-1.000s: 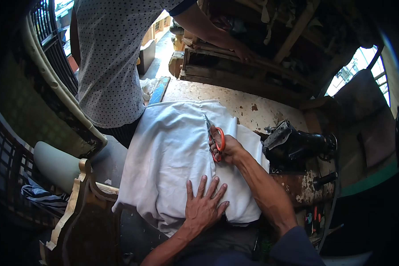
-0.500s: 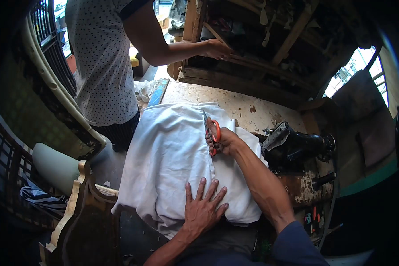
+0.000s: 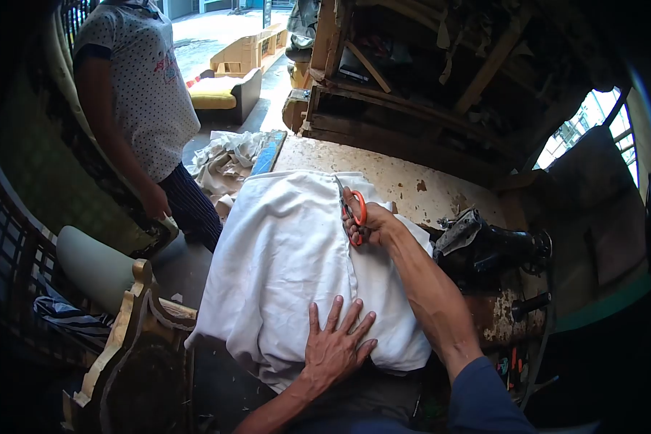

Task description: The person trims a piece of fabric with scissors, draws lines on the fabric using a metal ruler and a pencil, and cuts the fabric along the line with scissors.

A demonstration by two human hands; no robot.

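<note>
Our left hand (image 3: 334, 349) lies palm down on the near part of the white cloth (image 3: 282, 253), fingers spread and holding nothing. Our right hand (image 3: 369, 226) is closed around the orange-handled scissors (image 3: 362, 206), farther up the cloth, with the blades pointing away from us along a line that runs down the fabric; we cannot tell how far apart the blades stand. The cloth drapes in soft folds over the near part of the worn, paint-chipped table (image 3: 383, 170), its lower left corner hanging over the edge.

To our right, just beside the cloth, sits a black sewing machine (image 3: 503, 246). To our left stands a carved wooden frame (image 3: 129, 296) with gold edging, near a grey cushion (image 3: 90, 251) and a striped cloth (image 3: 72, 318). Beyond the table's left corner we see a heap of pale fabric scraps (image 3: 228, 159). A person in a dotted shirt (image 3: 137, 87) stands past it on the left, one arm lowered. Farther back is a sofa with a yellow seat (image 3: 213, 99).
</note>
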